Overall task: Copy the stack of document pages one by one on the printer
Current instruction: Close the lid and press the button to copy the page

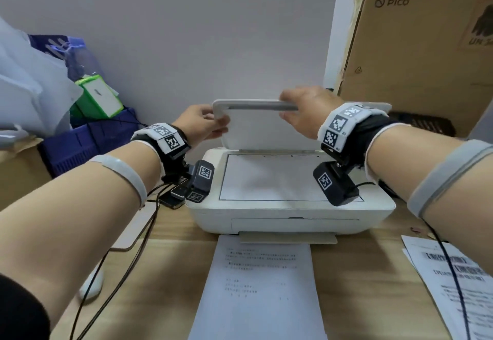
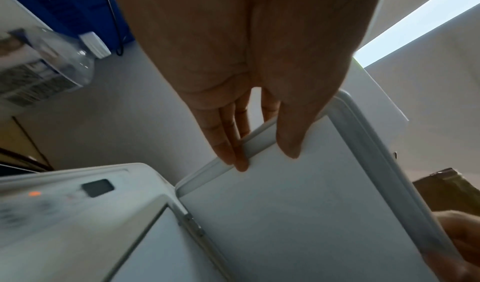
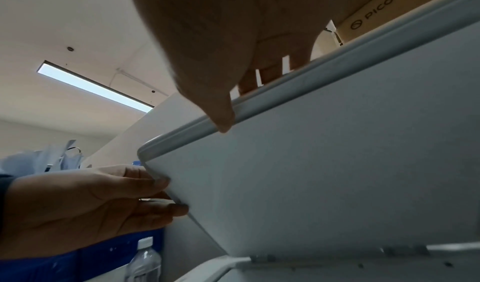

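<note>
The white printer [image 1: 290, 214] stands mid-desk with its scanner lid [image 1: 266, 128] raised steeply. My left hand [image 1: 213, 123] pinches the lid's left edge, thumb on the inner face [image 2: 288, 142], fingers behind. My right hand [image 1: 290, 112] grips the lid's top rim, thumb on the front [image 3: 223, 120]. A white sheet [image 1: 280, 176] lies on the scanner bed. One printed page [image 1: 261, 286] lies below the output slot. A stack of printed pages [image 1: 453, 286] sits on the desk at the right.
A large cardboard box [image 1: 416, 46] stands right of the printer. A blue crate [image 1: 88, 142], a green box [image 1: 97, 98] and a water bottle [image 2: 44, 68] crowd the left. Cables, a small dark device [image 1: 176, 195] and a white mouse [image 1: 92, 285] lie near my left forearm.
</note>
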